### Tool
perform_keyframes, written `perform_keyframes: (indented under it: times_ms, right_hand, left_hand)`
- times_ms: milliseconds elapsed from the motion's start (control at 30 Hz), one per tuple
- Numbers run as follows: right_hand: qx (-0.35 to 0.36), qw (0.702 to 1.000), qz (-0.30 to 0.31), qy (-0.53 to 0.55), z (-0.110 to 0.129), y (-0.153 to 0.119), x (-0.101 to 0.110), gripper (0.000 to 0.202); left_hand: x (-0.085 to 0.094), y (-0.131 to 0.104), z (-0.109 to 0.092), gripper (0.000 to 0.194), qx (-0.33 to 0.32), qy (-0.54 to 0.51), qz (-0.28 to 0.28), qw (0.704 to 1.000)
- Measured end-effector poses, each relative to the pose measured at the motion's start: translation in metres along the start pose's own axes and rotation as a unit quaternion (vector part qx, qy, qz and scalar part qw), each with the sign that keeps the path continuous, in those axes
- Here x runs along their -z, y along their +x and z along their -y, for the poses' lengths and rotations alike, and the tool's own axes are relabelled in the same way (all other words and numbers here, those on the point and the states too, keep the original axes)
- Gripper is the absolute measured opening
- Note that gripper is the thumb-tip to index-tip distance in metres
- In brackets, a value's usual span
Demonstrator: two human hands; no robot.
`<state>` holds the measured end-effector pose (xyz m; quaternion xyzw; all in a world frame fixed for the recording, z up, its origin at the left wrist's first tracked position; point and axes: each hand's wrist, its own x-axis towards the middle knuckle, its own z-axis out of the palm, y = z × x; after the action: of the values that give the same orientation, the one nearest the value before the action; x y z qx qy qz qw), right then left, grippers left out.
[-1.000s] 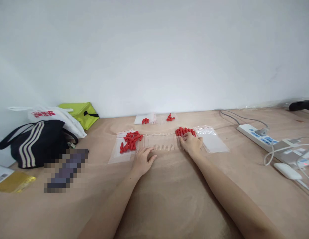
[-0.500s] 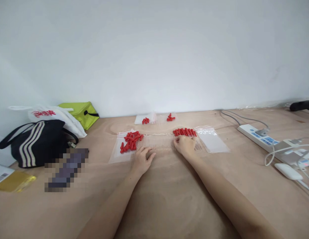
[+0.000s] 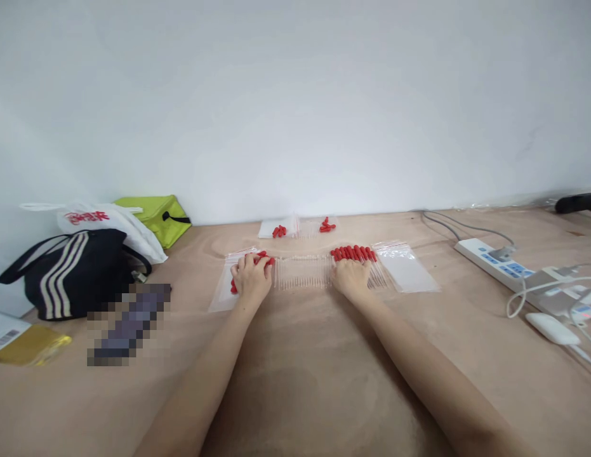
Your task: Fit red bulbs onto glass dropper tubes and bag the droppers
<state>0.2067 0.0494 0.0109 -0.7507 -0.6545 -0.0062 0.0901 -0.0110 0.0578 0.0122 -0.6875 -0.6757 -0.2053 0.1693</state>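
Over the pile of red pieces on the left plastic bag lies my left hand, its fingers curled down among them and hiding most of them; what it pinches is too small to tell. My right hand rests with bent fingers at the right end of a row of thin clear sticks. Its fingertips are hidden. Just beyond it several sticks carry red tips, lined up side by side. Another plastic bag lies flat to their right.
Small red pieces lie on bags by the wall. At left are a black bag, a green box bag, a white plastic bag and a blurred-out dark item. A power strip with cables and a white mouse-shaped object are at right.
My left hand has moved left from the near edge of the sticks onto the red pile. My right hand has barely shifted, its fingers now more tucked under.
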Motion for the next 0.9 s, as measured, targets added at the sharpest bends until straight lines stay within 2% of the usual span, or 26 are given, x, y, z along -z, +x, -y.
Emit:
perform_keyframes:
  times_ms: [167,267,467,667,733,767,800,900]
  right_hand:
    - [0.110,0.982,-0.154,0.009,-0.022,-0.031,-0.009,0.027]
    - [0.170,0.963,-0.206,0.032,-0.037,-0.050,-0.014,0.027]
    - [0.184,0.959,-0.211,0.053,-0.050,-0.063,-0.016,0.028]
    - [0.204,0.957,-0.174,0.113,-0.050,-0.055,-0.029,0.028]
    - [0.217,0.951,-0.162,0.152,-0.051,-0.053,-0.033,0.026]
    - [0.225,0.946,-0.157,0.170,-0.052,-0.052,-0.035,0.025]
    - [0.235,0.942,-0.153,0.185,-0.051,-0.052,-0.035,0.024]
    - [0.274,0.926,-0.143,0.215,-0.046,-0.054,-0.034,0.025]
  left_hand:
    - [-0.009,0.023,0.000,0.026,-0.042,0.031,0.071,0.996]
    - [-0.014,0.027,0.002,0.024,-0.063,0.026,0.099,0.993]
    - [-0.016,0.027,0.002,0.021,-0.065,-0.004,0.076,0.995]
    - [0.006,0.017,0.003,0.010,-0.065,-0.078,0.016,0.995]
    - [0.014,0.002,0.000,0.007,-0.051,-0.207,-0.036,0.976]
    - [0.017,-0.007,-0.002,0.008,-0.038,-0.274,-0.041,0.960]
    - [0.019,-0.018,-0.006,0.011,-0.017,-0.339,-0.032,0.940]
    - [0.016,-0.049,-0.018,0.017,-0.001,-0.492,0.057,0.869]
